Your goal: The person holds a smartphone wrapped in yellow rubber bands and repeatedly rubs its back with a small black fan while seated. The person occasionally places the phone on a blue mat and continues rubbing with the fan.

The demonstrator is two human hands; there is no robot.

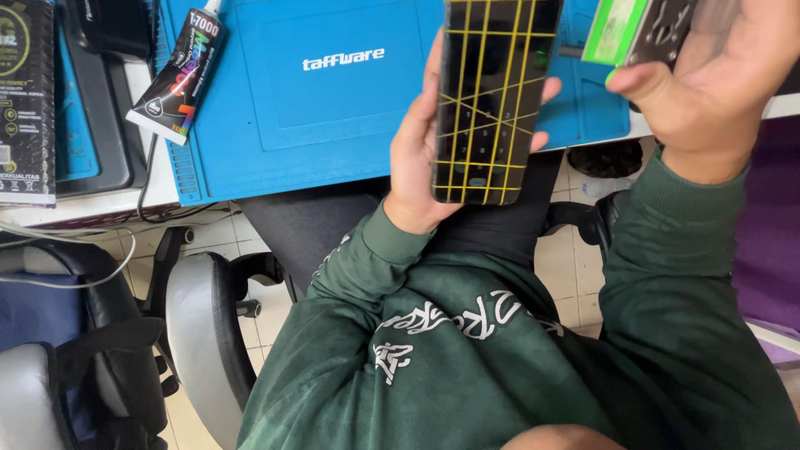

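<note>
Partly cropped above, the left hand (417, 158) grips a yellow-lined smartphone (490, 100); the right hand (708, 83) clasps a blurred green-edged part (637, 32).

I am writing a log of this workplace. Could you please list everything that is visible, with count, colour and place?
phone: one, black with yellow crossing lines, held upright in left hand
flat part: one, green and grey, in right hand, top right
work mat: one, blue, on the desk
glue tube: one, black with coloured print, on the mat's left edge
box: one, black, far left
chair: one, grey and black, lower left
tiled floor: pale, under the desk
sweatshirt: one, dark green
left hand: one, grip around phone
right hand: one, grip on flat part
</note>
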